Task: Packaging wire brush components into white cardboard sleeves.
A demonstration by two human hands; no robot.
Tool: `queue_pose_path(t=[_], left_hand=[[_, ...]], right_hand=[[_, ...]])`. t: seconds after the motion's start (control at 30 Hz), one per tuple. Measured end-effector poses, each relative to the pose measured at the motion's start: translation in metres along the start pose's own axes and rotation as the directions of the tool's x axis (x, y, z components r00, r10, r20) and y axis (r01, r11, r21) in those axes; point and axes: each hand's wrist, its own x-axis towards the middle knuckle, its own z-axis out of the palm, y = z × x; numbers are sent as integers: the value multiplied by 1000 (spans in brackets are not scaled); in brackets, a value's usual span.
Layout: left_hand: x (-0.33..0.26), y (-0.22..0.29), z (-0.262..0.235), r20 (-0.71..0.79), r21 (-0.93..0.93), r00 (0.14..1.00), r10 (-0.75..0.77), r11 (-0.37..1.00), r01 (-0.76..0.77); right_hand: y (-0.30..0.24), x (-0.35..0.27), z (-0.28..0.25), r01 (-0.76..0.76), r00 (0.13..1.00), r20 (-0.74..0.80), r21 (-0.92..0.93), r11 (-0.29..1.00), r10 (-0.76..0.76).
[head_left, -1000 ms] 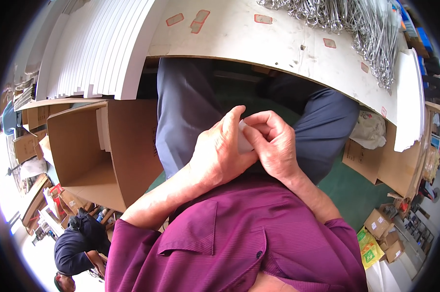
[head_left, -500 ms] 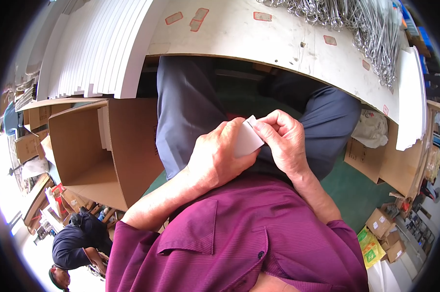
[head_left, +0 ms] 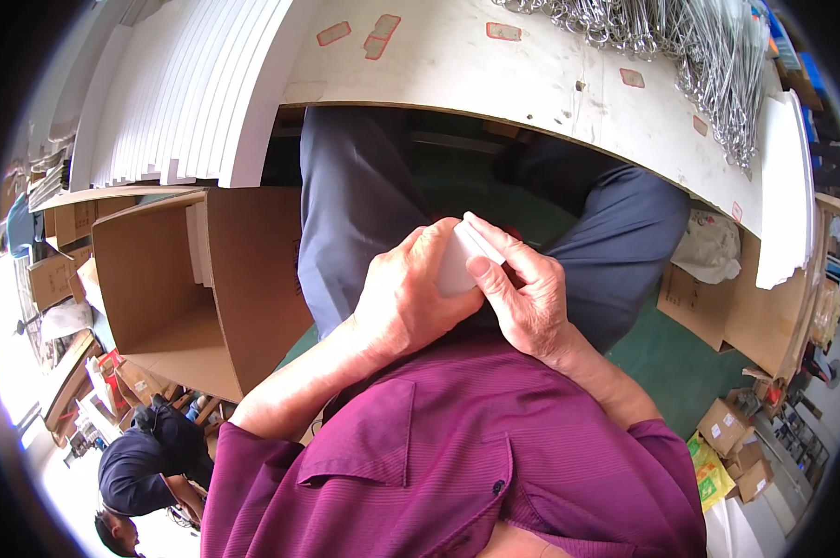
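White card (head_left: 457, 260) pinched between left hand (head_left: 410, 298) and right hand (head_left: 527, 298), fingers closed round it, over lap. Box (head_left: 173, 288) at left holds few white sheets; big stack (head_left: 187, 93) remains on table (head_left: 531, 74).

Open cardboard box (head_left: 173, 288) at left; white sheet stack (head_left: 187, 93) and metal hooks (head_left: 708, 56) on table (head_left: 531, 84).

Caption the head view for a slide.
Left hand and right hand hold a small white piece over the lap, below the workbench.
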Motion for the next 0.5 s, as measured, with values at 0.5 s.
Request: queue_pose_path(t=[0.5], left_hand=[[5, -4, -8, 37, -31, 997, -65, 997, 66]], right_hand=[[0, 9, 7, 185, 983, 27, -85, 979, -184]])
